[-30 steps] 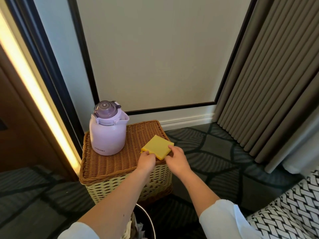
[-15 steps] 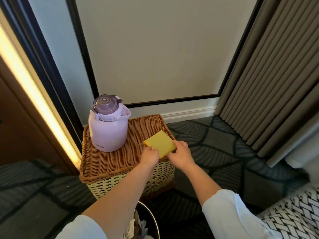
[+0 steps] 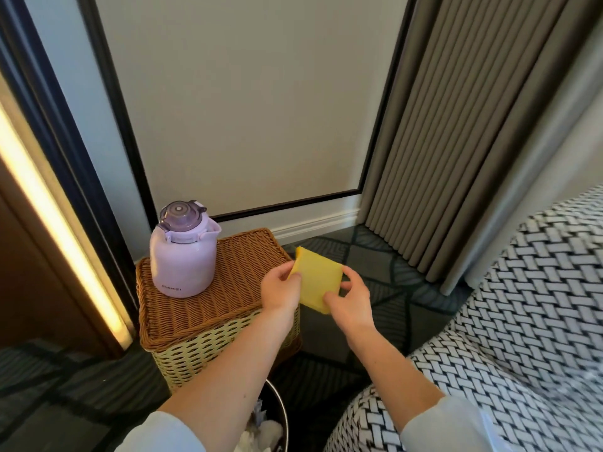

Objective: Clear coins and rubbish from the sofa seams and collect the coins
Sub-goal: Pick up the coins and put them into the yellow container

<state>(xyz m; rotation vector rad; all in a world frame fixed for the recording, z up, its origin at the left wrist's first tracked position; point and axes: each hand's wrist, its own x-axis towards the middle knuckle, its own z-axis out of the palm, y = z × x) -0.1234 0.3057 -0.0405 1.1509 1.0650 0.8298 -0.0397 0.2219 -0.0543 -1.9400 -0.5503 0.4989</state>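
Off the wicker basket (image 3: 235, 282) now, the yellow pad (image 3: 318, 282) hangs lifted just to its right, near the sofa (image 3: 522, 321); my left hand (image 3: 280, 291) and right hand (image 3: 350, 301) each pinch an edge.

Lilac jug (image 3: 182, 256): tiny print, perhaps brand, illegible.

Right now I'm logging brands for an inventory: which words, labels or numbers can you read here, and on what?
On the lilac jug: one short brand word printed low on its front, too small and blurred to read.
On the yellow cloth and the wicker basket: no text visible.
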